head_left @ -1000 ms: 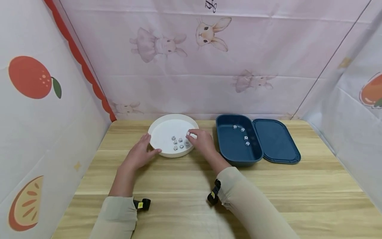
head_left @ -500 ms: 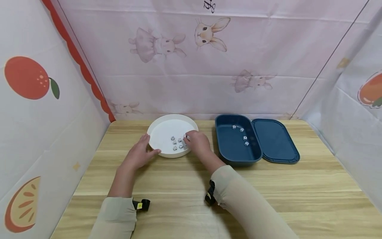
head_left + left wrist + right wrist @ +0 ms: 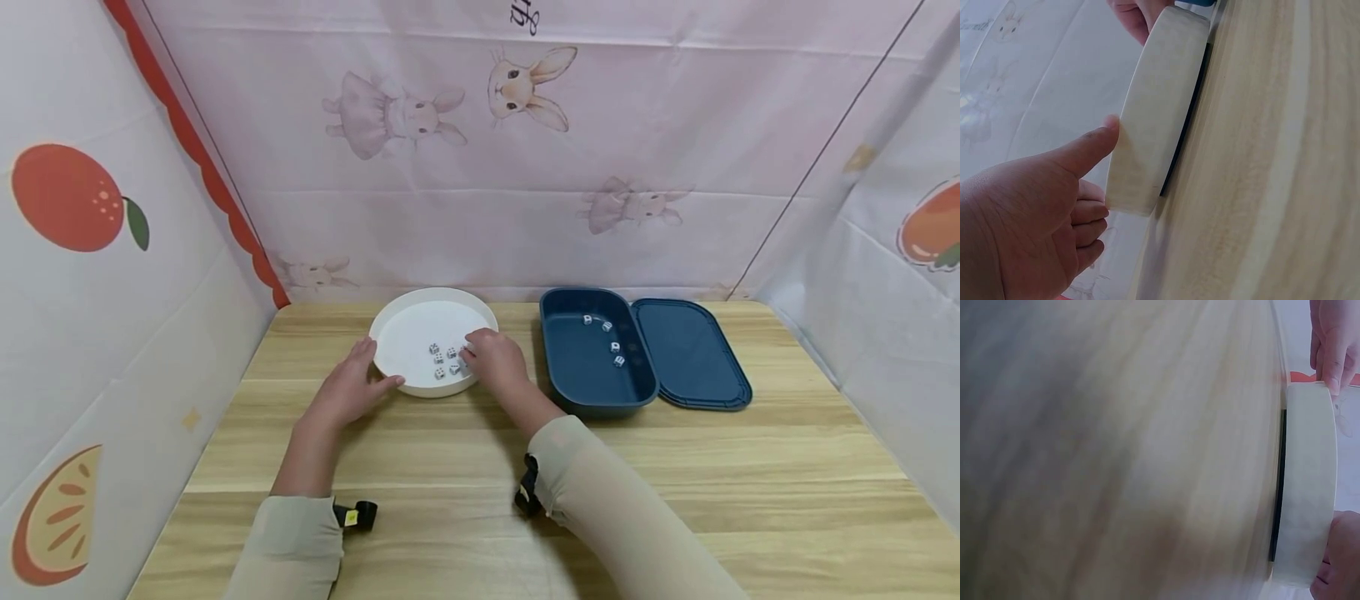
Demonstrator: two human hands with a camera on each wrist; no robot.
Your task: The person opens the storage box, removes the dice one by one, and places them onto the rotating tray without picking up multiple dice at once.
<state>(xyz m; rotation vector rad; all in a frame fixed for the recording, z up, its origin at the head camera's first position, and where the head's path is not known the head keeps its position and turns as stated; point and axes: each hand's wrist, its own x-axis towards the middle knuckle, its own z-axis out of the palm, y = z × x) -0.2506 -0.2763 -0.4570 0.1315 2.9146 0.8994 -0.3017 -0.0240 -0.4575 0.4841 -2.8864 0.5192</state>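
Note:
In the head view, several white dice with dark pips (image 3: 439, 358) lie in a round, shallow white tray (image 3: 405, 321). My right hand (image 3: 498, 362) is over the tray's right side, thumb and fingertips pinching a die (image 3: 466, 347) low beside the others; the fingers partly hide it. At the tray's left, my left hand (image 3: 350, 387) rests against the rim, thumb at the near edge and fingers along the side. In the left wrist view the left thumb (image 3: 1094, 145) touches the tray wall (image 3: 1160, 106). The right wrist view shows the tray's outer wall (image 3: 1307, 481), not the dice.
A deep blue rectangular box (image 3: 592, 379) stands right of the tray with several dice (image 3: 615, 347) inside. Its blue lid (image 3: 693, 358) lies flat beside it, further right. Printed cloth walls (image 3: 480, 233) bound the wooden table (image 3: 450, 475) behind and at the sides.
My right hand has moved slightly left and down with the die, from over the tray's right rim to beside the other dice. The left hand stays at the rim.

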